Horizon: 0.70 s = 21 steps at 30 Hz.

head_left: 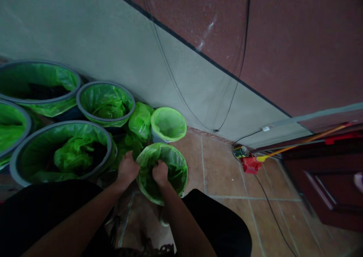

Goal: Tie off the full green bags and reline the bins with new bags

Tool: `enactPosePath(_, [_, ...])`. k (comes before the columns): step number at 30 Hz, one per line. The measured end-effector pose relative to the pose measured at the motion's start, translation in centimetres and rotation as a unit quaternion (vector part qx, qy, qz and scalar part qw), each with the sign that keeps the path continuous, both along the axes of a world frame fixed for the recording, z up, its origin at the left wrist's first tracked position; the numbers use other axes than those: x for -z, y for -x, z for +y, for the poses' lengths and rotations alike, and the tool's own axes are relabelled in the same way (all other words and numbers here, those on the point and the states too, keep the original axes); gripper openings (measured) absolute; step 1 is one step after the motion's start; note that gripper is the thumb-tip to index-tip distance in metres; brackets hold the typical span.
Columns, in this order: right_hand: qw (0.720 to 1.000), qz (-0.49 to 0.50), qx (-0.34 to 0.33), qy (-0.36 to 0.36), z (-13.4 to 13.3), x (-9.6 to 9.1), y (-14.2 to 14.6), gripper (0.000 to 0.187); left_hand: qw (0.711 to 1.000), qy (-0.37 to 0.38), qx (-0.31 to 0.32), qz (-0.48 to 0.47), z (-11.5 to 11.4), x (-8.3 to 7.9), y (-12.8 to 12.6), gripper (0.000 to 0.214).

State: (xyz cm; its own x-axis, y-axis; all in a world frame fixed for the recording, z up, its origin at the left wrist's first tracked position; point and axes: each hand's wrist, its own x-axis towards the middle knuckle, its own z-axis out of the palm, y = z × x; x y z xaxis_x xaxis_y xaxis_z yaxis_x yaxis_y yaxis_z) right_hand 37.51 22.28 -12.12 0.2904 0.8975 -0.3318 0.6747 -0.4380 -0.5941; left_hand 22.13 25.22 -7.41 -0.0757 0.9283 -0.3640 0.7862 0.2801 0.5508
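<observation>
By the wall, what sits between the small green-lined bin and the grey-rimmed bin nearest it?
In the head view, a bulging green bag sits between the small bin and the grey-rimmed bin.

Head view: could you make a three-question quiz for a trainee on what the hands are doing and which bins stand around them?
1. Multiple choice: where is the right hand?
A) Flat on the wall
B) Inside the small green-lined bin nearest the person
C) On the person's knee

2. True or false: the left hand is pressed against the wall.

3. Count: how many grey-rimmed bins are in view?

Key:
1. B
2. False; it is at the left edge of the same bin that the right hand reaches into.
3. Four, all to the left in the picture.
</observation>
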Motion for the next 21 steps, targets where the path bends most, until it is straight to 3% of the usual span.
enactPosePath(4, [0.988,-0.061,-0.017,-0.142,1.9,-4.5,-2.0,0.034,0.988,-0.146,0.038,-0.022,0.2,-1.2,-1.0,0.045])
enactPosePath(8, [0.975,-0.084,-0.125,-0.161,5.7,-6.6,-2.4,0.031,0.988,-0.123,0.092,-0.026,0.5,-0.9,-2.2,0.043])
enactPosePath(12, [0.966,-0.115,-0.218,-0.083,8.1,-5.6,-2.7,0.026,0.989,-0.037,0.140,0.004,0.4,-0.1,-2.6,0.042])
enactPosePath(16, [0.957,-0.124,-0.256,-0.056,8.2,-3.9,-3.6,0.024,0.982,0.049,0.170,0.063,-0.1,0.1,-2.5,0.039])
enactPosePath(21, [0.965,-0.174,-0.191,-0.032,7.6,-2.8,-4.3,0.032,0.980,0.089,0.163,0.069,-0.4,0.4,-2.6,0.030])
